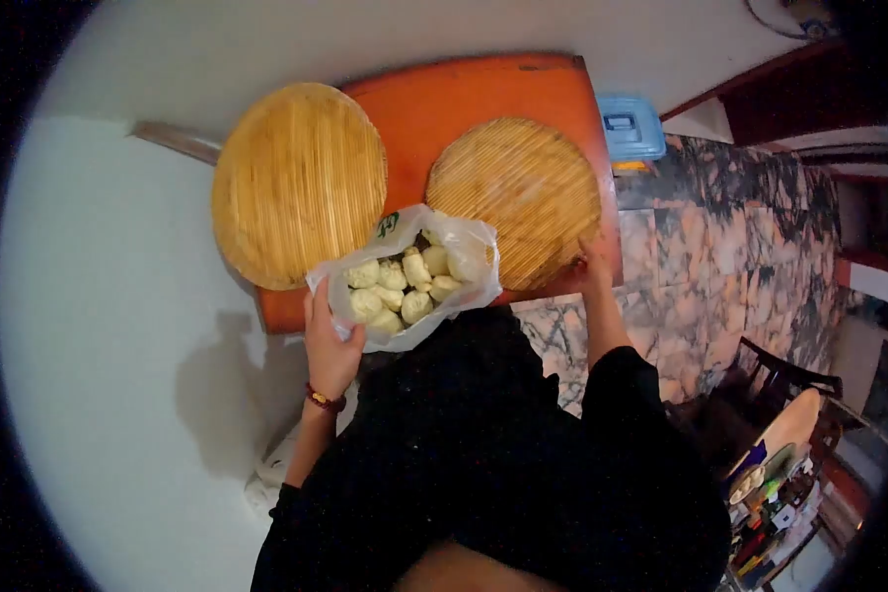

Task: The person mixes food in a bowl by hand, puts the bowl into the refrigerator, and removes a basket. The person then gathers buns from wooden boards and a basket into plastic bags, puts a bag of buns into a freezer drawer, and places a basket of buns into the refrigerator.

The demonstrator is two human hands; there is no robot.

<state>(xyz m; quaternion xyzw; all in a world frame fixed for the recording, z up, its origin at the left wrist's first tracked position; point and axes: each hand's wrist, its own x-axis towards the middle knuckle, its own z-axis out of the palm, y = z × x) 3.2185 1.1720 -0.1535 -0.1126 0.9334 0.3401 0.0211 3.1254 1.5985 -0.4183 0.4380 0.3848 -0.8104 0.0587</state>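
Note:
A white plastic bag [479,252] lies open near the front edge of the orange table, full of several pale buns [416,305]. My left hand [332,345] grips the bag's left rim between thumb and fingers. To the right, my right hand [594,268] is at the lower right edge of a round woven bamboo tray [513,187]; its fingers are partly hidden and small, so their hold is unclear. Another round bamboo tray [301,183] sits at the left, partly past the table's edge, just behind the bag.
The orange table [434,99] stands against a pale wall. Beyond its right edge is a blue lidded box [629,128]. Marble-patterned floor [701,247] extends right, with a dark chair [784,370] and a cluttered table [784,503] at the lower right.

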